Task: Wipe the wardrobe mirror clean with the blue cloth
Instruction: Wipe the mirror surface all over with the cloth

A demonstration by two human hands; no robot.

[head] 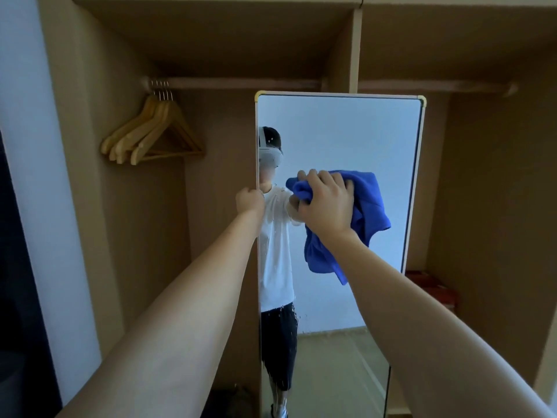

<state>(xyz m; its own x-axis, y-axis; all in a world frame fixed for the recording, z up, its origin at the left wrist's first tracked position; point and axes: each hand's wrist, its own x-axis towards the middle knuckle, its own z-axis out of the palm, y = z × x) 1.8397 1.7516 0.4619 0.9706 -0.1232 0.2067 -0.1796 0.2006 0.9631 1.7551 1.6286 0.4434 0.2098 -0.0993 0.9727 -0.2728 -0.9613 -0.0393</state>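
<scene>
Head camera view, looking forward and down: a person cleans the wardrobe mirror (346,140), a tall framed panel standing upright in the open wardrobe (99,122) between its two hanging bays. The right hand (327,203) has its fingers curled over a bunched blue cloth (366,212), holding it against the glass about mid-height, toward the left half of the panel, with the loose part of the cloth hanging below the wrist. The left hand (249,201) is closed around the mirror's left frame edge, apparently steadying it.

Water droplets and streaks (281,321) show on the glass along the left side, below the cloth, so the lower left strip looks yet to be wiped. Doing this step well likely means keeping the cloth flat against the glass, working in overlapping passes downward through the wet band, and keeping the left-hand brace so the panel does not swing or tip under pressure.

Room to move is fair. The upper and right parts of the glass lie open to the cloth, bounded by the pale frame and its yellow corner caps (423,100). Wooden hangers (150,137) on the rail (241,83) hang well apart to the left. Reddish boxes (431,288) sit low behind the mirror's right edge.
</scene>
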